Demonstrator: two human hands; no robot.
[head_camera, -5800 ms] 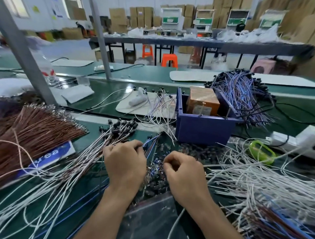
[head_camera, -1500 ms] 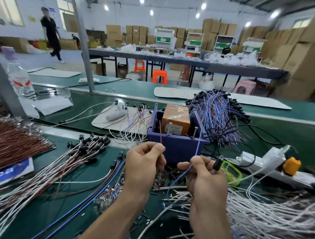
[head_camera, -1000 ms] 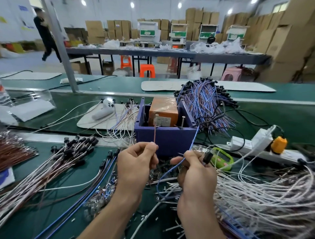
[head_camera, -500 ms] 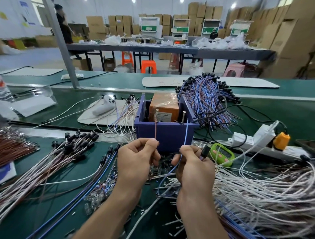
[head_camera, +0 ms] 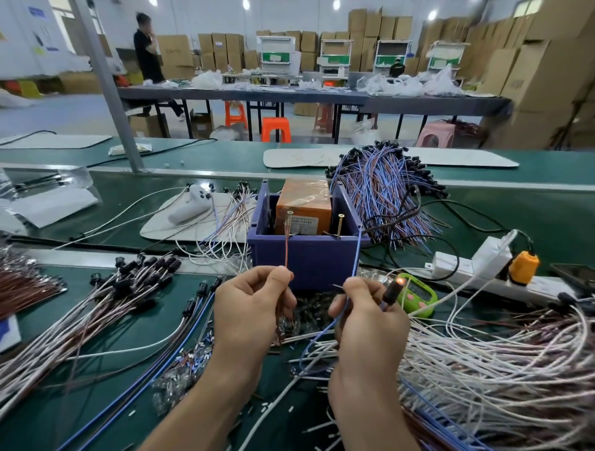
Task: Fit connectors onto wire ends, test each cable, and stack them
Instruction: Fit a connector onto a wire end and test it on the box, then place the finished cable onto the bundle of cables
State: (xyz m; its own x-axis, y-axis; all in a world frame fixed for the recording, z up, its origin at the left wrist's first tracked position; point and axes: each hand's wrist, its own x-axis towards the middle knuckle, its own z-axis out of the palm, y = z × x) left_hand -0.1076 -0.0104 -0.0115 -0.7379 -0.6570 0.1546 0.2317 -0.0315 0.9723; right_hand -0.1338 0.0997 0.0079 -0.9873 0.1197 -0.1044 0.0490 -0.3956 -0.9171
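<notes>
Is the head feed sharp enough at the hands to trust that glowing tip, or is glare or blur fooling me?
Head view: left hand, right hand and the orange glow on the connector are sharp, no glare there. Head view: cartons at the right edge smear, ceiling lights blow out, and the wide lens tilts the pole.

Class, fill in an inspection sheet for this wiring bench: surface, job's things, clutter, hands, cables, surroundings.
Surface: green mat, strewn with small wire offcuts.
Job's things: blue box with two upright screws; black connector with its lamp glowing.
Clutter: green timer, power strip.
Hands: left hand pinches brown wire; right hand pinches blue wire and holds the connector.
Cables: white wires heaped right; capped cables left.
Surroundings: cardboard boxes, orange stool, person standing.
</notes>
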